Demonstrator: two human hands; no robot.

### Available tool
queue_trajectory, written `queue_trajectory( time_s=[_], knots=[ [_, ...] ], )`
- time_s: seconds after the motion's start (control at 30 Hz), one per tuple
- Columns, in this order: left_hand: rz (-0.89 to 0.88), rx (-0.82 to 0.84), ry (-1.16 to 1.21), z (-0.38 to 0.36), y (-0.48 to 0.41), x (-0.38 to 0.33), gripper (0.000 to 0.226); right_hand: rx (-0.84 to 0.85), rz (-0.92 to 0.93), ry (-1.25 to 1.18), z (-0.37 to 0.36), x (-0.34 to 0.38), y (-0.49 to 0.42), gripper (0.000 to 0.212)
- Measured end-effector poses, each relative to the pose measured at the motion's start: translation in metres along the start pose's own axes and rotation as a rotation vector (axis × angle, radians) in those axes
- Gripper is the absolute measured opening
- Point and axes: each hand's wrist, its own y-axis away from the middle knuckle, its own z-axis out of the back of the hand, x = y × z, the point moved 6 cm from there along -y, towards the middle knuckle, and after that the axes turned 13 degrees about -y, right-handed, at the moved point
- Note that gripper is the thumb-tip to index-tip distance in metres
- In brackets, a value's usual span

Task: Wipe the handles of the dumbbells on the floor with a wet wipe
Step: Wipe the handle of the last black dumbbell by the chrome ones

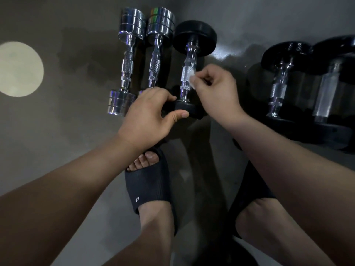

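Right hand (pixel 213 87) pinches wet wipe (pixel 192 77) against black dumbbell (pixel 186 54) handle, frame centre. Left hand (pixel 149 114) grips its near end. Risks: wipe snags on knurling and slips from pinch; dumbbell rolls toward toes (pixel 146 160) if grip loosens.

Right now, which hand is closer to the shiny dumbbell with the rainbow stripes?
Left. The left hand covers the near end of the rainbow-striped dumbbell while gripping the black dumbbell by its near weight. The right hand is further right, pinching the wet wipe against that dumbbell's handle.
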Motion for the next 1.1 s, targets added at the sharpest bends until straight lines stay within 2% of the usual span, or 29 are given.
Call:
queue_trajectory(
  time_s=[0.17, 0.33, 0.53, 0.93, 1.1],
  knots=[
    [0.003, -0.002, 0.0, 0.002, -0.001, 0.001, 0.053, -0.184, -0.108, -0.142, 0.0, 0.0, -0.043, 0.024],
    [0.025, -0.011, 0.01, 0.002, 0.0, 0.0, 0.052, -0.137, -0.091, -0.111, -0.01, 0.002, -0.022, 0.027],
    [0.009, -0.004, -0.001, 0.002, -0.001, 0.0, 0.054, -0.267, -0.104, -0.109, -0.008, 0.009, -0.046, 0.033],
    [-0.014, 0.046, -0.114, -0.003, -0.007, -0.028, 0.055, 0.094, -0.157, 0.007, 0.011, -0.011, -0.004, 0.025],
    [-0.047, 0.054, -0.031, -0.006, 0.0, -0.022, 0.049, 0.022, -0.147, -0.049, 0.012, -0.004, -0.018, 0.025]
  ],
)
